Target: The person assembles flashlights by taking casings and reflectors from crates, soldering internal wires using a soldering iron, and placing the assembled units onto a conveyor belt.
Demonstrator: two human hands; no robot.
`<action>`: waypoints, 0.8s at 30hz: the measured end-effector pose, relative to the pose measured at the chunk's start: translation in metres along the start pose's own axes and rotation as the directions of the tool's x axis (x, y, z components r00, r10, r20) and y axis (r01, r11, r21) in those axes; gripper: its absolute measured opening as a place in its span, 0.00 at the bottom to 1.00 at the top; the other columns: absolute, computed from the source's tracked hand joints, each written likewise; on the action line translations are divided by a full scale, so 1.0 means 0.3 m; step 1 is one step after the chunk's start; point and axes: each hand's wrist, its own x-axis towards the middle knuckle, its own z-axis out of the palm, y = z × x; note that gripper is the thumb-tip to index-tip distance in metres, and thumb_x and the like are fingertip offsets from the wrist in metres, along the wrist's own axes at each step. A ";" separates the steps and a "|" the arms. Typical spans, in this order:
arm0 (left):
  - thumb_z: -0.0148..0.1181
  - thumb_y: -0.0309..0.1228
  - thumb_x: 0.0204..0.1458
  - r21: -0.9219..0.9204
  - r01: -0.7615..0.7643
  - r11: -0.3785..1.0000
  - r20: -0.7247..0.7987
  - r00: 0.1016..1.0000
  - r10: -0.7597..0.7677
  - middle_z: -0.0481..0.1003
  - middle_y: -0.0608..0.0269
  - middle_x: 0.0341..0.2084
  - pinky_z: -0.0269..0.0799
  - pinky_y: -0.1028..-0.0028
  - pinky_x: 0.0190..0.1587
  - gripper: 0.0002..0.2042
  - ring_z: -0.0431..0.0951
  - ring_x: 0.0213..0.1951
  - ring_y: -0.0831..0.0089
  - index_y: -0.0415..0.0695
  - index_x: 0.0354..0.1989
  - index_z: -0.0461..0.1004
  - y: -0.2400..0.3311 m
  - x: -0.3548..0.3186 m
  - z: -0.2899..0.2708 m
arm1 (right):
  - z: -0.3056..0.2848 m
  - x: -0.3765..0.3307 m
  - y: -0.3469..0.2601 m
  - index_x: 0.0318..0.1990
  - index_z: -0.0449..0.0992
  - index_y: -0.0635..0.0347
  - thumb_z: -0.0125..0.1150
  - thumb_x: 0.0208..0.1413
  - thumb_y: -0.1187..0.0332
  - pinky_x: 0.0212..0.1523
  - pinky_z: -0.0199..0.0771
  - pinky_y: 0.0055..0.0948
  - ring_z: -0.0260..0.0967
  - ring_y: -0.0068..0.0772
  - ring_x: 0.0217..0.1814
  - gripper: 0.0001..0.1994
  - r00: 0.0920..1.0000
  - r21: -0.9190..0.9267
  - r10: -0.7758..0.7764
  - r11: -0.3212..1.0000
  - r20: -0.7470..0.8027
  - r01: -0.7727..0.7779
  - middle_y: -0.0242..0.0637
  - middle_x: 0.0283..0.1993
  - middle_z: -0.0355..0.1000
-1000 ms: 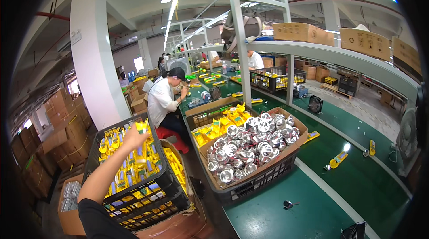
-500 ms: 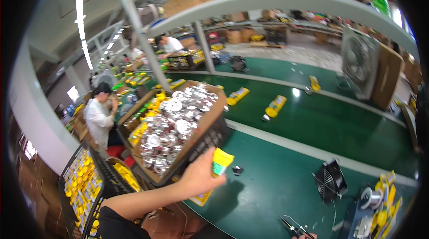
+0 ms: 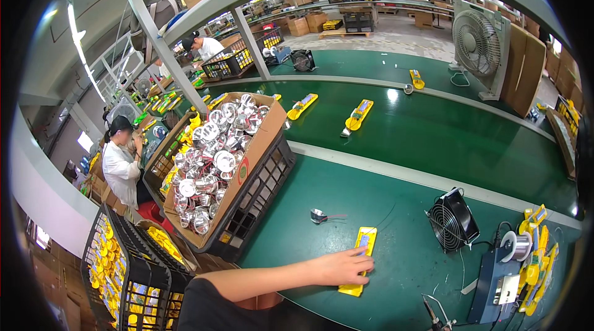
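Note:
My left hand reaches across the green bench with its fingers curled over a long yellow plastic housing, which lies on the bench top. The housing has a pale bluish part inside. Just beyond it and to the left is a small silver reflector cup with thin wire leads. My right hand is out of the picture. A soldering iron and a bent metal rod show at the lower edge, to the right of my left hand.
A cardboard-lined crate full of reflector cups stands on the left. Lower left is a black crate of yellow housings. A small black fan, solder spool and blue soldering station stand right. More housings lie on the conveyor.
My left hand has moved right and down from beside the crate, and the yellow housing it held raised now lies on the bench. My right hand has left the view. The view has shifted.

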 end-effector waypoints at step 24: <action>0.56 0.30 0.46 -0.227 0.573 0.787 -0.302 0.727 -0.617 0.69 0.70 0.30 0.53 0.59 0.55 0.03 0.67 0.42 0.70 0.47 0.28 0.69 -0.254 -0.231 0.074 | 0.182 0.014 -0.153 0.32 0.62 0.66 0.47 0.53 0.71 0.21 0.64 0.25 0.60 0.28 0.18 0.07 0.943 0.018 0.317 0.947 0.105 -0.321 0.38 0.23 0.62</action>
